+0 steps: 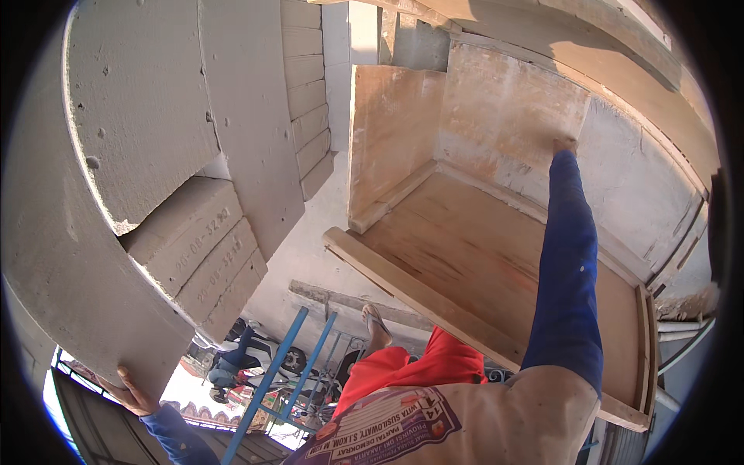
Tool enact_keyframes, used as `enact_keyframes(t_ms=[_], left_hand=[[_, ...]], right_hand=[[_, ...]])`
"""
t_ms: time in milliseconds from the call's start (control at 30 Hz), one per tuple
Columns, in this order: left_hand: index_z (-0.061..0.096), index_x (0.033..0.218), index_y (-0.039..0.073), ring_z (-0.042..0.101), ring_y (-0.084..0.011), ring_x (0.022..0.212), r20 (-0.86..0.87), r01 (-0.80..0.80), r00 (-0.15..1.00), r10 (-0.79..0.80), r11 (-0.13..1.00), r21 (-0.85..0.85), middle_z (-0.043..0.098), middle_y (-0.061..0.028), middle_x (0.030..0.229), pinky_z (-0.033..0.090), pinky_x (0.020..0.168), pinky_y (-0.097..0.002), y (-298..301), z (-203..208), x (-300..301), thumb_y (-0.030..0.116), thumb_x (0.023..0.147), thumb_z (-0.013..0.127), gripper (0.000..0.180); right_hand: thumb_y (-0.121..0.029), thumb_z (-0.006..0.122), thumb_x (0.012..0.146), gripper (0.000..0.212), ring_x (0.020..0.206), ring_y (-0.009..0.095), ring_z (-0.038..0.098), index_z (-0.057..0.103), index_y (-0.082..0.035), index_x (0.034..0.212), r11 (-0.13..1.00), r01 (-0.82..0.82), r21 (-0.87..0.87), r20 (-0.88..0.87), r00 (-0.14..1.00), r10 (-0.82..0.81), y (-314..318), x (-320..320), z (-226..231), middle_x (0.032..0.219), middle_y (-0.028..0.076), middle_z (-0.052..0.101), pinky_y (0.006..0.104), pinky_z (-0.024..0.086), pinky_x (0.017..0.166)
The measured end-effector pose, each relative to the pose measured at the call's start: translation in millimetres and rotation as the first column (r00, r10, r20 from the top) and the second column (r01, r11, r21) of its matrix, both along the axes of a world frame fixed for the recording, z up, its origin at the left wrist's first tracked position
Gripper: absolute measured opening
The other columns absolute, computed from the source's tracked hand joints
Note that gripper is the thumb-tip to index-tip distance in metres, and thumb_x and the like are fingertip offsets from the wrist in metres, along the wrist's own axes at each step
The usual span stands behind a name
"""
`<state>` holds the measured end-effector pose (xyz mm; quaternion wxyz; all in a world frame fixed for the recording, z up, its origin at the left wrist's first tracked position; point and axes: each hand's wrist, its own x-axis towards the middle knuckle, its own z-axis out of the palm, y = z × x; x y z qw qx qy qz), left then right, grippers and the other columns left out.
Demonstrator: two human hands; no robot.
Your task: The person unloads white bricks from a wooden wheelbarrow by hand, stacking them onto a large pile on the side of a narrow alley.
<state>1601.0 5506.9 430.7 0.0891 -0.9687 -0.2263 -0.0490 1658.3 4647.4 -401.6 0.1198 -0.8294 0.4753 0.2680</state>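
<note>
Right arm: reaches from the lower right of the frame toward the upper right, nearly straight, in a blue sleeve (572,256) that crosses over the box (426,300). Left arm: only the lower forearm and its blue cuff show, at the lower left edge, angled up and leftward.

Hands: well apart from each other. Right hand (566,145) is small and blurred, at the back panel (511,93) of the box; whether it presses flat, grips or just hovers there, cannot tell. Left hand (136,395) lies at the lower edge of the grey slab (85,287), one digit raised against the face; how firmly it closes on that edge, cannot tell.

Box: wooden, open toward the viewer, filling the centre and right of the frame. Side panel (395,143) stands upright at its left; back panel is brown with whitish smears. Floor (457,232) is brown board with dark streaks; a rail borders the near side.

Left half: grey blocks (205,248) sit stacked beside the slab.

Below, lower centre: red trousers (422,368), a sandalled foot (377,325), a blue ladder-like frame (267,380); motorbikes (291,360) stand farther down.
</note>
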Motion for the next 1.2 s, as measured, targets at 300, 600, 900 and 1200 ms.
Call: enact_keyframes(t_ms=[300,600,900,1200], left_hand=[[0.030,0.144,-0.005,0.045,-0.0387,0.127,-0.038,-0.021,0.999,0.024,0.996,0.091,0.037,-0.0311,0.141,0.043,0.098,-0.0531,-50,23,21,0.060,0.091,0.053,0.087],[0.030,0.147,0.001,0.042,-0.0364,0.132,-0.054,0.098,0.994,-0.093,0.989,0.107,0.038,-0.0264,0.144,0.040,0.103,-0.0503,-88,8,44,0.061,0.092,0.048,0.083],[0.027,0.150,0.005,0.028,-0.0369,0.142,-0.046,0.177,0.984,-0.173,0.976,0.123,0.030,-0.0221,0.152,0.024,0.115,-0.0511,-81,6,41,0.054,0.092,0.053,0.080],[0.027,0.148,0.000,0.029,-0.0372,0.141,-0.043,0.199,0.980,-0.196,0.976,0.088,0.031,-0.0245,0.151,0.024,0.115,-0.0500,-88,8,50,0.052,0.093,0.054,0.081]], right_hand=[[-0.054,0.069,0.077,0.067,0.098,0.034,0.065,0.061,0.003,0.112,0.984,0.120,0.129,0.278,0.948,-0.152,40,-8,69,0.100,0.021,0.068,0.0406,0.049,0.091],[-0.037,0.066,0.086,0.051,0.096,0.046,0.061,0.052,0.003,0.114,0.965,-0.105,0.239,0.527,0.849,-0.038,244,34,283,0.102,0.029,0.064,0.0480,0.048,0.085],[-0.058,0.063,0.084,0.096,0.139,0.043,0.029,0.026,0.005,0.146,0.656,-0.092,0.749,0.298,0.931,-0.211,445,56,341,0.146,0.033,0.031,0.0445,0.029,0.113],[-0.066,0.053,0.086,0.098,0.142,0.041,0.025,0.023,0.002,0.149,0.503,0.058,0.862,0.182,0.892,-0.414,506,42,248,0.151,0.029,0.027,0.0432,0.026,0.115]])
